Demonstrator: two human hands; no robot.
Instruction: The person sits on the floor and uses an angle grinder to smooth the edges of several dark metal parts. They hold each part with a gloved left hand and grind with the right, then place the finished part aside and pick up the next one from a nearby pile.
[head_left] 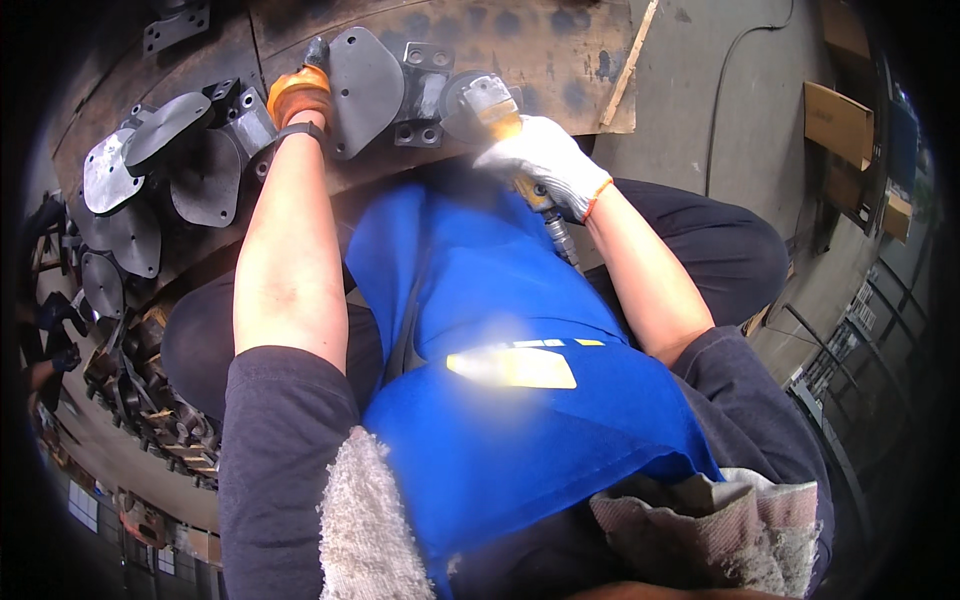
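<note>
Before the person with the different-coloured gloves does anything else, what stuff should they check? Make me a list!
1. Left hand gloved: ok, in orange.
2. Right hand gripping the power tool: ok, white-gloved fingers wrap around it.
3. Metal plate held firmly: cannot tell; the left hand is at its left edge, but the grip is partly hidden.
4. Tool's disc stopped: cannot tell from one picture.
5. Forearms covered: not ok, both are bare.
6. Apron on: ok, it's blue.
</note>
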